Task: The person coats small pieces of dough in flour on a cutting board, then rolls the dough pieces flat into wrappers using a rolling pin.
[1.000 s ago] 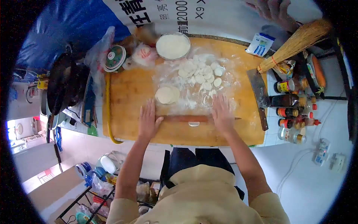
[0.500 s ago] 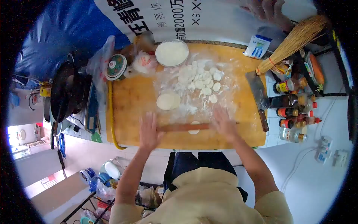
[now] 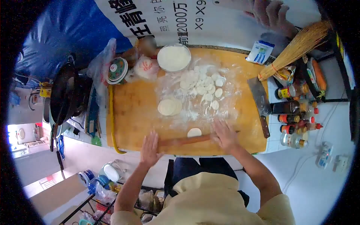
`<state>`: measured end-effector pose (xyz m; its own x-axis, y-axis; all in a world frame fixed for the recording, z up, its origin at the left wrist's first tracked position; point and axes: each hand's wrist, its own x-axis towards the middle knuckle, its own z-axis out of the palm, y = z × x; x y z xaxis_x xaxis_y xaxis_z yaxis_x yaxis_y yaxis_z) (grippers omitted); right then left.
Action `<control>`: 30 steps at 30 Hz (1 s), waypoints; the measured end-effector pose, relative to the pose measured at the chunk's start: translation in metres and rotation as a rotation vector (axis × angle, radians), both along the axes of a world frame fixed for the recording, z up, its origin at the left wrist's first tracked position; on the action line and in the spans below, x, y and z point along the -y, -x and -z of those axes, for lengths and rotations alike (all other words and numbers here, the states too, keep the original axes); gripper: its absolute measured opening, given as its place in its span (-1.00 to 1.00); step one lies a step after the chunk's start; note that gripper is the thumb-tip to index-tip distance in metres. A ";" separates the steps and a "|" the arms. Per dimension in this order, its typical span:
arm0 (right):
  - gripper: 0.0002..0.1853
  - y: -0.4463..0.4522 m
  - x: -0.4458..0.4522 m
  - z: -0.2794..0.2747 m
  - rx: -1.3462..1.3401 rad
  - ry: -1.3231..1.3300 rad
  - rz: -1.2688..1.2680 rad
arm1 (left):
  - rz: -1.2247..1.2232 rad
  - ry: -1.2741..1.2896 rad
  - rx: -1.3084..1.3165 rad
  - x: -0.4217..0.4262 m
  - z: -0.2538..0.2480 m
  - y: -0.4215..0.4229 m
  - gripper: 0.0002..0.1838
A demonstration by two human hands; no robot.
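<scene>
A wooden rolling pin (image 3: 187,140) lies slightly tilted near the front of the wooden board (image 3: 131,97). My left hand (image 3: 150,149) rests at its left end, fingers stretched out. My right hand (image 3: 225,135) lies flat over the other end, fingers also extended. Just behind the pin is one small dough disc (image 3: 194,132), partly bordered by the pin. A stack of rolled dough wrappers (image 3: 169,107) sits further back on the left. Several small dough pieces (image 3: 204,84) are scattered on flour in the middle.
Behind the dough pieces stands a bowl of flour (image 3: 174,57). A cleaver (image 3: 258,95) lies along the board's right edge, near a straw broom (image 3: 296,48) and several seasoning bottles (image 3: 285,108). To the left are a lidded pot (image 3: 117,70) and a black wok (image 3: 64,93).
Both hands and the rolling pin have moved toward my body. The pin no longer covers the dough disc, which now shows behind it.
</scene>
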<state>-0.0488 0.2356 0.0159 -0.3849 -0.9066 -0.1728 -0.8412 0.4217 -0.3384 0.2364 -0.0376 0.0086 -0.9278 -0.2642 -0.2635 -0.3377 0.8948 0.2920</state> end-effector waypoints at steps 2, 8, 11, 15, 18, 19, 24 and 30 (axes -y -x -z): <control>-0.37 0.011 0.013 0.000 -0.014 -0.023 -0.012 | -0.071 -0.010 -0.087 0.020 0.005 0.034 0.01; -0.34 0.014 0.009 0.005 0.019 0.141 0.104 | -0.035 0.149 -0.119 0.018 -0.015 0.040 -0.04; -0.33 -0.003 -0.003 -0.005 0.152 -0.119 0.039 | 0.026 -0.024 -0.027 0.001 -0.007 -0.003 -0.06; -0.27 0.028 0.025 0.002 0.024 0.110 0.056 | -0.121 0.117 -0.188 0.037 -0.001 0.058 -0.04; -0.25 0.023 0.011 0.022 0.055 0.180 0.095 | -0.088 0.250 -0.192 0.036 -0.012 0.062 -0.06; -0.26 0.019 0.006 0.022 0.097 0.181 0.080 | -0.086 0.251 -0.192 0.029 -0.018 0.050 -0.06; -0.28 -0.004 0.002 -0.001 0.086 0.070 0.060 | -0.025 0.030 -0.099 0.019 0.011 0.007 -0.02; -0.25 0.015 0.015 0.006 0.076 0.083 0.137 | -0.093 0.240 -0.245 0.039 -0.010 0.055 -0.03</control>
<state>-0.0638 0.2207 0.0098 -0.4947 -0.8589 -0.1327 -0.7484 0.4987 -0.4373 0.1810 -0.0765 0.0187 -0.9250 -0.3775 0.0440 -0.3665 0.9166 0.1597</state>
